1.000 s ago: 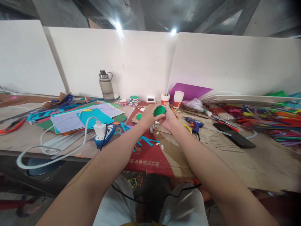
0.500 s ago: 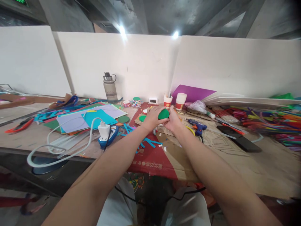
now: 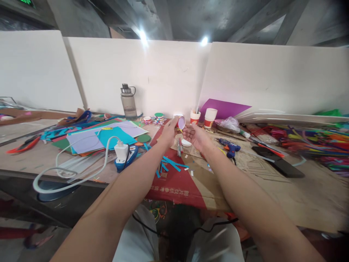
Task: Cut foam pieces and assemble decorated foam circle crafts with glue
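Observation:
My left hand point(image 3: 169, 133) is closed on a small round paper piece point(image 3: 181, 123), tilted up above the table. Its lilac face shows, with a pale rim and a bit of red at the side. My right hand point(image 3: 200, 137) is just right of it, palm partly turned up, fingers apart and nothing in them. Beneath the hands a white disc point(image 3: 186, 143) lies on the cardboard, with a slim pen-like stick point(image 3: 179, 147) beside it. Blue paper strips point(image 3: 171, 163) lie scattered nearer to me. Left of my left hand is a dark green disc point(image 3: 143, 138).
At left are coloured paper sheets point(image 3: 114, 138), a power strip point(image 3: 125, 160) with a white cable, and a water bottle point(image 3: 128, 103). Paper cups point(image 3: 210, 118) stand behind. A blue glue gun point(image 3: 231, 149), a black phone point(image 3: 278, 163) and pipe cleaners point(image 3: 321, 138) lie right.
Both hands were together round a piece with its green face showing. Now my left hand alone has a lilac-faced piece, and my right hand has come away and opened.

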Available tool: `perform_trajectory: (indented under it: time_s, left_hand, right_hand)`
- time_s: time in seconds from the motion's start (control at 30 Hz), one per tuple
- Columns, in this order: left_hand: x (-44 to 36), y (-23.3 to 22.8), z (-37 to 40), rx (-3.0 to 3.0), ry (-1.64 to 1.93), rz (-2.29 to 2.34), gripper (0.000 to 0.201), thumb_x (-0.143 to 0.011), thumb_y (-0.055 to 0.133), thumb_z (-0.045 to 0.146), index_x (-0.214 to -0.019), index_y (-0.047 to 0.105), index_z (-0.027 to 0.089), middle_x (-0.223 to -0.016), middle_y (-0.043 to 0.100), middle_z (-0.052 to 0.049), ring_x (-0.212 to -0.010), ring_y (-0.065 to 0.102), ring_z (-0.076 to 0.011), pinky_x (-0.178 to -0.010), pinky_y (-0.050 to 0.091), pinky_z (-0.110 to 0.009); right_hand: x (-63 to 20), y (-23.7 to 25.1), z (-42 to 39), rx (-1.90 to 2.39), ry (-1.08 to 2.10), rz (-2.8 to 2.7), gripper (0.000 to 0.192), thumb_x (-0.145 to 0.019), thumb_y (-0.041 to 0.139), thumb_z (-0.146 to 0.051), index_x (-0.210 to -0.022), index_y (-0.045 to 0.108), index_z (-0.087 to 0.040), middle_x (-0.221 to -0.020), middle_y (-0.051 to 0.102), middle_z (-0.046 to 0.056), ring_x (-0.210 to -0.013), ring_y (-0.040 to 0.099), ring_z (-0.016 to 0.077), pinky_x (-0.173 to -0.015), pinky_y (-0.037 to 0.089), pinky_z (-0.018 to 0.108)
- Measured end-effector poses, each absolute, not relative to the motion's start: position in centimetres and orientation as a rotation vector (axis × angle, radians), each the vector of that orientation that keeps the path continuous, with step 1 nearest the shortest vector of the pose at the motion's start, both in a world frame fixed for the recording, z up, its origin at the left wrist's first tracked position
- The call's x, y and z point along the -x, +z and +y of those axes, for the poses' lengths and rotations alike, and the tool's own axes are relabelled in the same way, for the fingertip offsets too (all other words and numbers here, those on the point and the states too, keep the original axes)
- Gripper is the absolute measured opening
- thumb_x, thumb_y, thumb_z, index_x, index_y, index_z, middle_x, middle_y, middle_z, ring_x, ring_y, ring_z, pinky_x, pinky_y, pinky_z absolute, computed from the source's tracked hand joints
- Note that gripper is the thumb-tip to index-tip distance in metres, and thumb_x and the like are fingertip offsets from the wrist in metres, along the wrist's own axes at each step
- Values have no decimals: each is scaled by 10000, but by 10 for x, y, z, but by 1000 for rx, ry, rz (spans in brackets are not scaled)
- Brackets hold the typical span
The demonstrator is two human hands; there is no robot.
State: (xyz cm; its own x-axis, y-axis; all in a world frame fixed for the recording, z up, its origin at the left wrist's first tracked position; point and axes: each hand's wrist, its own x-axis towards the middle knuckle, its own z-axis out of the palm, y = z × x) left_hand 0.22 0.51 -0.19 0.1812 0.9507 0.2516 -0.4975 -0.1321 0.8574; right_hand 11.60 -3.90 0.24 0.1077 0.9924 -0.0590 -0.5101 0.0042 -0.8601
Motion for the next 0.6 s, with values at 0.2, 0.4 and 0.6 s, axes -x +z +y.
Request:
perform_trajectory:
  time_s: [0.2,0.4,0.6]
  left_hand:
    - [0,4,4,-834,1155,532,422,-905,510,559,-863,593,147,-682,664,-40,-504,581,-106,-505,445,-221]
    - [0,7,-2,-877,1044,509,485,-904,463,613,-853,604,152,-649,647,-34,-436,513,-89,-407,370,-204]
    - [-2,2,0,-960,1020,473,432,-906,507,562,-827,605,149,-616,620,-23,-448,522,-94,-420,394,-210]
  right_hand:
    - [-120,-2,-34,1114,951,-904,107,-846,613,-222,-751,591,-179,-650,585,-45,-531,488,73,-486,384,181]
    - [-123,-1,-34,1126,724,-1097,111,-795,626,-290,-795,663,-185,-691,637,-28,-640,544,112,-589,410,228]
    - [-127,-4,-32,1067,619,-1210,161,-772,653,-333,-817,699,-186,-763,685,-6,-699,579,140,-729,454,283]
